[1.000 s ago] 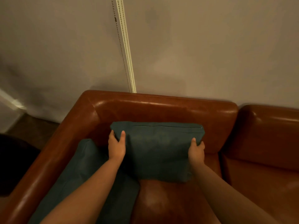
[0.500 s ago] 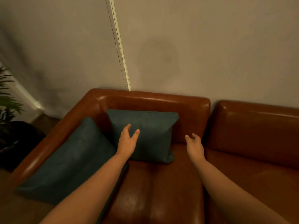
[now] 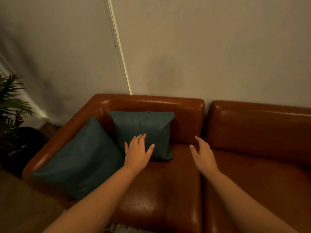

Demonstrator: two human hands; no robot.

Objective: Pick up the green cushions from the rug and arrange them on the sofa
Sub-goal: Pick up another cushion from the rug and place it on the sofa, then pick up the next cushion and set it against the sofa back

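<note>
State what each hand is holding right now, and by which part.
Nothing is held. The left hand lies open over the smaller green cushion, not gripping it; the right hand is open above the sofa seat.

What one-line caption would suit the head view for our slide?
Two green cushions propped in the corner of a brown leather sofa, left hand and right hand open.

Two green cushions sit on one brown leather sofa: a larger cushion at the left against the armrest, and a smaller cushion farther back. Two bare hands show, the left hand and the right hand. One potted plant stands far left.
</note>
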